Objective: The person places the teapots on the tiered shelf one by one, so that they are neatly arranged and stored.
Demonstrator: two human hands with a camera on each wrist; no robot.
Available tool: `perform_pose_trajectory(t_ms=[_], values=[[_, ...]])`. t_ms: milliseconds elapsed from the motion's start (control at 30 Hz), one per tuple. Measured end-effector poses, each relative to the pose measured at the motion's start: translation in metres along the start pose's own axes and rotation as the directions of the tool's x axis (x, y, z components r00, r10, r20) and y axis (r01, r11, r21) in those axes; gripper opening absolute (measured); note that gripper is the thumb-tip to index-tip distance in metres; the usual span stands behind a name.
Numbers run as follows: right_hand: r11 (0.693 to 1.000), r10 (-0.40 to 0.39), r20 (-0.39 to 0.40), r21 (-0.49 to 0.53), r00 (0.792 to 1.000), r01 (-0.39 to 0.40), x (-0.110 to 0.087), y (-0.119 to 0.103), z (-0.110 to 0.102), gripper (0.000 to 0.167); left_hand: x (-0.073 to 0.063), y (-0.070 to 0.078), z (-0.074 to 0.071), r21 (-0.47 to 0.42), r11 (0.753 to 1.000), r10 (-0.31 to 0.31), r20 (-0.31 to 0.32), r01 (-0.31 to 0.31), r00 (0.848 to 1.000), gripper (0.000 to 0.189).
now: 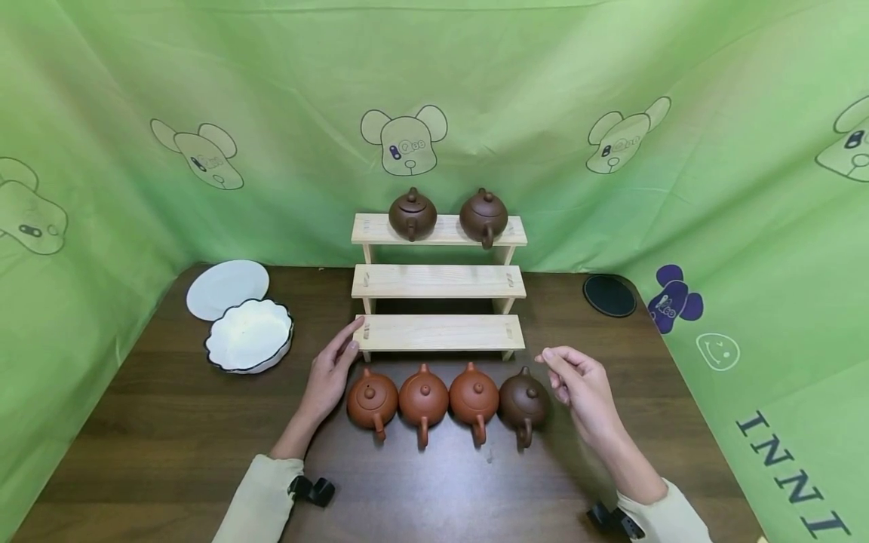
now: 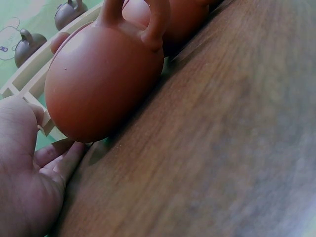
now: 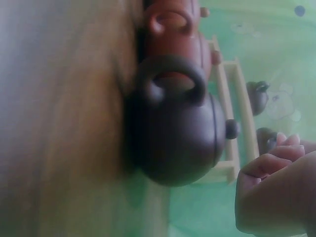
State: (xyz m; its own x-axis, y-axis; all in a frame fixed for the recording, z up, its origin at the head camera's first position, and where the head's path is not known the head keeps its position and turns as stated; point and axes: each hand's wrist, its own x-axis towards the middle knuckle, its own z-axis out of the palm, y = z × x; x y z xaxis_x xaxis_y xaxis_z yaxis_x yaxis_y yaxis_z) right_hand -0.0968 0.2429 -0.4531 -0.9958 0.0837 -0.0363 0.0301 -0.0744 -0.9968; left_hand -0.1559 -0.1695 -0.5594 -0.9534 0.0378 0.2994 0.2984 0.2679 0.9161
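My left hand (image 1: 329, 375) touches the left end of the lowest shelf of a three-step wooden stand (image 1: 437, 332) with extended fingers. Just right of that hand begins a row of teapots on the table: a reddish-brown teapot (image 1: 372, 401) at the left, two alike, an orange-brown teapot (image 1: 424, 401) and another orange-brown teapot (image 1: 474, 398), then a dark brown teapot (image 1: 524, 403). Their handles point toward me. To the right of the dark one, my right hand (image 1: 577, 388) hovers with loosely bent fingers, holding nothing. In the left wrist view the nearest reddish teapot (image 2: 103, 79) partly hides the fingertips.
Two dark teapots, one on the left (image 1: 412, 216) and one on the right (image 1: 484, 216), sit on the top shelf. A scalloped white bowl (image 1: 250, 335) and a white plate (image 1: 227, 289) lie at left. A black round disc (image 1: 609, 295) lies far right. Green cloth (image 1: 509, 68) surrounds the table.
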Motion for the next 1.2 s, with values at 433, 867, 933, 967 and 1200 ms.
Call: perform_pose_trajectory(t_ms=[433, 867, 933, 967, 1200], values=[[0.995, 0.079, 0.011, -0.069, 0.997, -0.078, -0.018, 0.017, -0.017, 0.021, 0.001, -0.005, 0.000, -0.009, 1.000, 0.007, -0.001, -0.007, 1.000, 0.045], [0.983, 0.110, 0.040, -0.152, 0.993, -0.103, -0.031, 0.027, -0.026, 0.019, -0.001, 0.013, 0.000, -0.001, 1.000, -0.017, 0.009, 0.017, 1.000, 0.045], [0.981, 0.108, 0.044, -0.169, 0.993, -0.099, -0.033, 0.029, -0.026, 0.020, -0.002, 0.012, 0.000, -0.001, 1.000, -0.005, 0.001, 0.005, 1.000, 0.044], [0.980, 0.106, 0.050, -0.173, 0.993, -0.096, -0.034, 0.029, -0.026, 0.021, -0.002, 0.016, 0.000, -0.001, 1.000, -0.019, 0.002, 0.019, 1.000, 0.044], [0.979, 0.099, 0.091, -0.185, 0.991, -0.081, -0.039, 0.033, -0.025, 0.020, -0.002, 0.009, -0.001, -0.009, 1.000, 0.027, 0.001, -0.027, 1.000, 0.044]])
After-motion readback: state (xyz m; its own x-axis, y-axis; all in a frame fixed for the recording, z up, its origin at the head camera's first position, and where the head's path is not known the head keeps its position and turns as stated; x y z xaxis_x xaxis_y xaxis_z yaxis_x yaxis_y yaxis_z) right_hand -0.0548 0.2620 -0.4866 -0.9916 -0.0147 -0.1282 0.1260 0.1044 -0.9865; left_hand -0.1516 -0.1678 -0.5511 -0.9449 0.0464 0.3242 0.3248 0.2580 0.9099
